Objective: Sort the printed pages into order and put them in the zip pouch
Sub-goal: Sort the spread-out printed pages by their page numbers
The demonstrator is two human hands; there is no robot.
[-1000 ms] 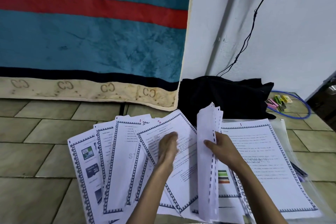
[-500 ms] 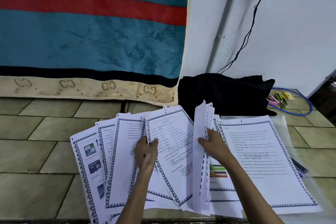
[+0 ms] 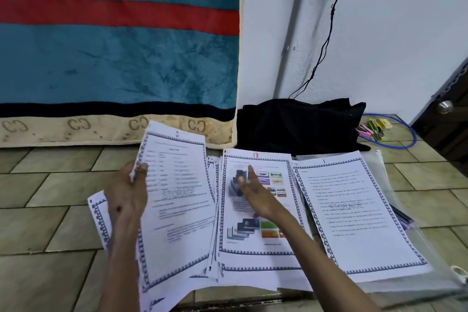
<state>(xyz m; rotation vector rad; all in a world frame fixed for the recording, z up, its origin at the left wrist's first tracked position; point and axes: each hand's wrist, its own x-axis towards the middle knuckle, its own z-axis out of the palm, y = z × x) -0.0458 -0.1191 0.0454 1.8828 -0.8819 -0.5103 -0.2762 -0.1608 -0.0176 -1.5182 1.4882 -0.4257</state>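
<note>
Pages lie in overlapping piles on the tiled floor. The sheet marked 2 (image 3: 177,200) is in the left hand (image 3: 126,197), whose fingers pinch its left edge so it stands slightly lifted. The sheet marked 13 (image 3: 255,205) tops the middle pile. The right hand (image 3: 255,197) is over it with fingers straight and spread, holding nothing; it is blurred, so I cannot tell if it touches the paper. The sheet marked 1 (image 3: 354,210) lies to the right, on the clear zip pouch (image 3: 395,185) near the black cloth (image 3: 298,124).

The step, I think, is to place sheet 2 after sheet 1. It is better to read each red number first, and to lay the sheet with its edges aligned. Thin paper bends and slides easily, so a second hand should support it.
</note>
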